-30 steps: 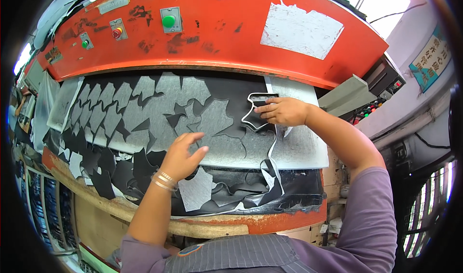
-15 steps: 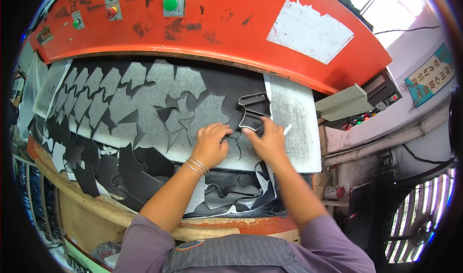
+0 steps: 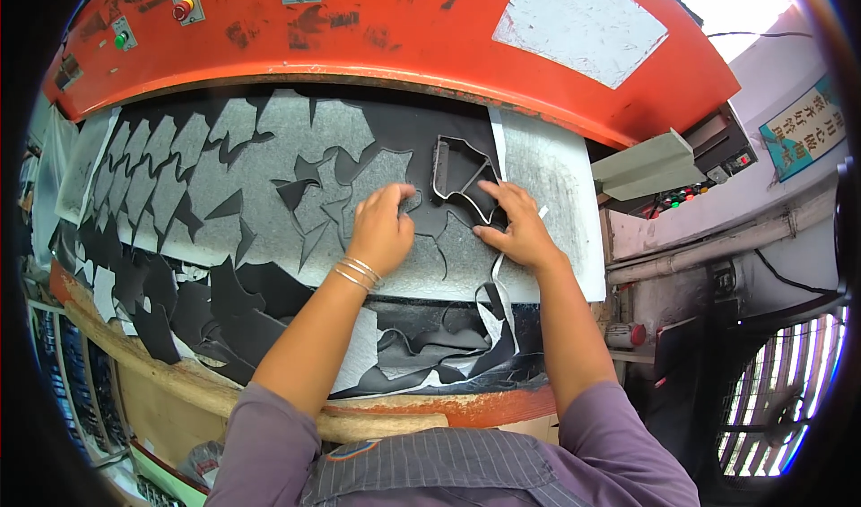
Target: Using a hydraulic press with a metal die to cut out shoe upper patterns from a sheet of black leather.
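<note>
— What lies at the left of the desk [image 3: 560,184]?

— A black sheet of thin material with many shapes cut out of it [image 3: 224,175], grey pad showing through the holes, with loose black offcuts [image 3: 152,301] hanging over the near edge.

— And the left hand [image 3: 381,229]?

— Palm down on the sheet near the middle, fingers spread and pressing flat, holding nothing; thin bangles [image 3: 357,272] circle the wrist.

— Where is the cutter?

— The grey metal outline cutting die [image 3: 462,177] stands on the sheet just right of and beyond the left hand, under the orange press head [image 3: 404,41].

— The right hand [image 3: 516,229]?

— Just near and right of the die, fingertips touching its near right edge, fingers loosely bent, not closed around it.
</note>
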Tool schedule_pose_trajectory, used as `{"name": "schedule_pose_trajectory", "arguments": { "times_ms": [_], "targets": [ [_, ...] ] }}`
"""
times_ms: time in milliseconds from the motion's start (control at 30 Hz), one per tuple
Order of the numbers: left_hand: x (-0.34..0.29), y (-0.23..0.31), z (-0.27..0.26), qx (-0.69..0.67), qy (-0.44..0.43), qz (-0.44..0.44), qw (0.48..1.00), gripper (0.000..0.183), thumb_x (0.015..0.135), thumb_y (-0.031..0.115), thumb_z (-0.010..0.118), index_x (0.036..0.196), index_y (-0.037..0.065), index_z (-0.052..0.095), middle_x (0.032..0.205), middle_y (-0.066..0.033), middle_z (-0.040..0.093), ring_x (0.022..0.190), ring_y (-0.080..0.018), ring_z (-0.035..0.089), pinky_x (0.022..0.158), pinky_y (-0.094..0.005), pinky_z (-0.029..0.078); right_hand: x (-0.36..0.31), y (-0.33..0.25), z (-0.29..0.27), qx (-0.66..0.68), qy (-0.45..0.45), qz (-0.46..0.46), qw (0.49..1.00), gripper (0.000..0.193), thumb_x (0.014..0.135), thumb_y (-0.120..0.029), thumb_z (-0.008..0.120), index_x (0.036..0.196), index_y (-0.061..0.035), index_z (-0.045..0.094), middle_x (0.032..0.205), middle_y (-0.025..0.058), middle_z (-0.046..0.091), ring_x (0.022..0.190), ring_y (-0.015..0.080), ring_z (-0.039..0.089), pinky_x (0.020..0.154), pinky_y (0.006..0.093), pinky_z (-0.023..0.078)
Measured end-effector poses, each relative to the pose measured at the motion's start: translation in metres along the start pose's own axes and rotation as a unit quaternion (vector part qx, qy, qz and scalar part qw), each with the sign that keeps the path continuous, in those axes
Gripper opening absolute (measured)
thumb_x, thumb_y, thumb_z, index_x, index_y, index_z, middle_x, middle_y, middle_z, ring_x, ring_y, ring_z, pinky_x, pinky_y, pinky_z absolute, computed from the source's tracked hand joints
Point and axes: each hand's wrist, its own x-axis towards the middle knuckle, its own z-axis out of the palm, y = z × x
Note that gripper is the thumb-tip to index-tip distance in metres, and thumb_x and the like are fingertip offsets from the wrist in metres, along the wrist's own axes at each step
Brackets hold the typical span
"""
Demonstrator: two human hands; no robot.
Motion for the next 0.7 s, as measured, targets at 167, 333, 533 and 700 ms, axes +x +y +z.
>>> {"name": "schedule_pose_trajectory", "arguments": {
  "times_ms": [167, 333, 533, 700],
  "targets": [
    [0.031, -0.022, 0.008, 0.020, 0.024, 0.014, 0.999, 0.035, 0.076, 0.001, 0.051, 0.111, 0.003, 0.051, 0.110, -0.0134, 0.064, 0.108, -0.0291, 0.058, 0.094, -0.0418, 0.038, 0.005, 0.007, -0.001, 0.090, -0.006, 0.041, 0.995, 0.086, 0.070, -0.029, 0.077, 0.144, -0.0134, 0.036, 0.135, 0.0209, 0.047, 0.128, 0.0369, 0.041, 0.109, 0.0437, 0.028],
    [0.059, -0.037, 0.009, 0.033, 0.021, 0.027, 0.999, 0.037, 0.075, -0.003, 0.048, 0.112, 0.002, 0.047, 0.116, -0.0142, 0.064, 0.110, -0.0289, 0.059, 0.094, -0.0398, 0.040, 0.014, 0.015, -0.008, 0.046, -0.045, 0.021, 0.998, 0.087, 0.070, -0.030, 0.077, 0.144, -0.0098, 0.035, 0.139, 0.0207, 0.045, 0.129, 0.0367, 0.040, 0.110, 0.0436, 0.027],
    [0.063, -0.037, 0.011, 0.068, 0.001, 0.029, 0.997, 0.040, 0.073, -0.002, 0.046, 0.113, 0.001, 0.045, 0.120, -0.0129, 0.064, 0.113, -0.0284, 0.058, 0.094, -0.0397, 0.040, 0.008, 0.021, 0.000, 0.022, -0.020, 0.017, 0.999, 0.087, 0.071, -0.036, 0.077, 0.144, -0.0111, 0.036, 0.139, 0.0199, 0.046, 0.129, 0.0359, 0.041, 0.111, 0.0449, 0.026],
    [0.061, -0.037, 0.011, 0.082, 0.008, 0.042, 0.996, 0.042, 0.074, -0.001, 0.047, 0.116, 0.001, 0.045, 0.120, -0.0111, 0.065, 0.114, -0.0287, 0.056, 0.094, -0.0391, 0.039, 0.006, 0.025, 0.005, -0.015, 0.017, 0.012, 1.000, 0.082, 0.068, -0.035, 0.080, 0.138, -0.0089, 0.046, 0.130, 0.0160, 0.054, 0.118, 0.0341, 0.048, 0.106, 0.0419, 0.032]
  ]
}}
